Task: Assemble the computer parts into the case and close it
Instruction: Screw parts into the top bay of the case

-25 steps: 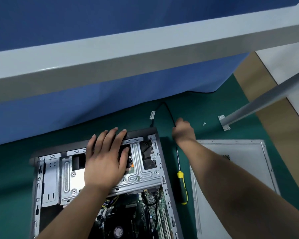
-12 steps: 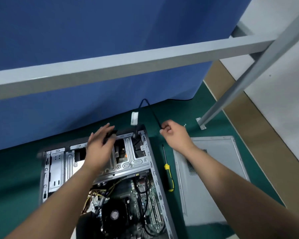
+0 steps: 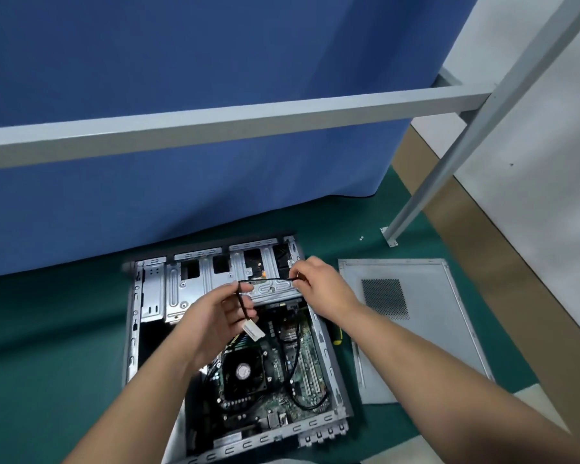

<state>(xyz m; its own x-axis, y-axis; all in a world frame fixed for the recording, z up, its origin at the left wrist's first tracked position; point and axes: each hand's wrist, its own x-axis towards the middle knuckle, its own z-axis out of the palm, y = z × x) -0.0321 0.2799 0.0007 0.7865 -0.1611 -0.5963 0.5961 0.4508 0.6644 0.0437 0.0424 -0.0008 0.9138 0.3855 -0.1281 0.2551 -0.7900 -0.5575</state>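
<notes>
A: Step? Cable [image 3: 265, 280] is held taut over the open case [image 3: 325, 343]. Left hand [image 3: 215, 316] pinches it near the white plug [image 3: 253, 331], right hand [image 3: 318, 283] pinches the other end.

B: Likely cabling. Next: find the header on the board [image 3: 282, 373] and seat the plug square. Panel [image 3: 416, 329] is off, lying beside the case.

green floor mat [image 3: 47, 346] | blue curtain [image 3: 181, 61] | grey metal frame [image 3: 215, 122] | white wall [image 3: 533, 162]

A blue curtain [image 3: 181, 78] hangs behind a grey metal frame [image 3: 235, 120], whose slanted leg [image 3: 449, 165] stands on green matting [image 3: 47, 346] beside a white wall [image 3: 549, 162].
</notes>
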